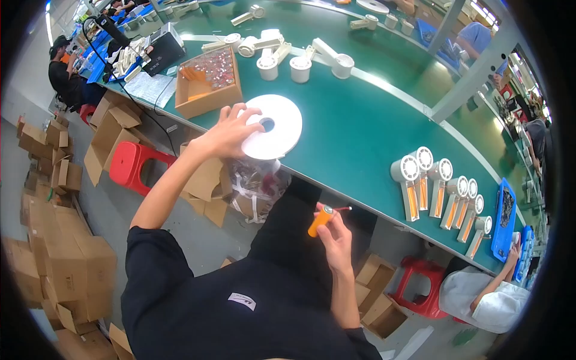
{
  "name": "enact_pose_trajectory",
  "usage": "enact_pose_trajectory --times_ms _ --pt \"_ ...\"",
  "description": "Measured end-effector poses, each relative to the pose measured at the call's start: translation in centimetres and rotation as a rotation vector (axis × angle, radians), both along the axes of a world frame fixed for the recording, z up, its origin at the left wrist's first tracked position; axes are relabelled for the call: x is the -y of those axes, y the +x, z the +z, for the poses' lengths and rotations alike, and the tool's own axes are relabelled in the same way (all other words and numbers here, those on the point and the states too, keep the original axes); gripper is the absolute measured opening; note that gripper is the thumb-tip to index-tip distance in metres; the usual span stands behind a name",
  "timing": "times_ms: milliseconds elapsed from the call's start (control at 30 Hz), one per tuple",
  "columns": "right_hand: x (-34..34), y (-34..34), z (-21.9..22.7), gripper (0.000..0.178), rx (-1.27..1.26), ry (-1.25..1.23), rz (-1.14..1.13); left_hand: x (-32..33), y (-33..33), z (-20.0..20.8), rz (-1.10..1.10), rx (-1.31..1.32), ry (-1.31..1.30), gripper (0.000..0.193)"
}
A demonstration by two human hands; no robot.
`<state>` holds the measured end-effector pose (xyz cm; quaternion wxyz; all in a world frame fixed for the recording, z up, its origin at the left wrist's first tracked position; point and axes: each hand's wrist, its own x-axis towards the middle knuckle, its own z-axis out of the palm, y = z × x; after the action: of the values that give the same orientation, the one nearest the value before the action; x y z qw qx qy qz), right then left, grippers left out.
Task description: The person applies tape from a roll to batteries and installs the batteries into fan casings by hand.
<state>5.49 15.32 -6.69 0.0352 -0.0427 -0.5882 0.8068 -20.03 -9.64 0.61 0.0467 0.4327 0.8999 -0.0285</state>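
The right hand (337,240) has a narrow grip: thumb and fingers hold the orange cylinder (316,228), tilted, in front of the near edge of the counter (354,144). A thin red lead (341,209) comes out near its top end and points away to the right, over the fingers. The left hand (225,135) is spread more widely and holds the white disc (287,129) by its left part, with the fingers curved toward the central hole. The disc overlaps the counter edge; whether it is lifted, I cannot tell.

To work well here, I would hold the cylinder by its side with light pressure, so that the wrapping is not pressed in. The lead should stay free of the fingertips, because a pull could weaken its joint. For the left hand, a firm hold between rim and hole seems better, since the disc may slip or tip at the edge. It is also good to bring the two hands nearer, as they are now well apart.

Just beyond the left hand stands the cardboard box (211,107) with more orange pieces; to the right of the right hand are white fan-shaped units (443,171), best left undisturbed.
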Motion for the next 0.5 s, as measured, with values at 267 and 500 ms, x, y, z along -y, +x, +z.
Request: enact_pose_trajectory --times_ms 267,500 --pt "-0.7 -6.7 2.5 0.031 -0.256 0.142 0.28 -2.8 6.6 2.7 -0.084 -0.186 0.414 0.075" --pt "1.0 -4.3 3.4 0.022 -0.224 0.051 0.374 -2.2 6.4 2.9 0.216 -0.145 0.635 0.08"
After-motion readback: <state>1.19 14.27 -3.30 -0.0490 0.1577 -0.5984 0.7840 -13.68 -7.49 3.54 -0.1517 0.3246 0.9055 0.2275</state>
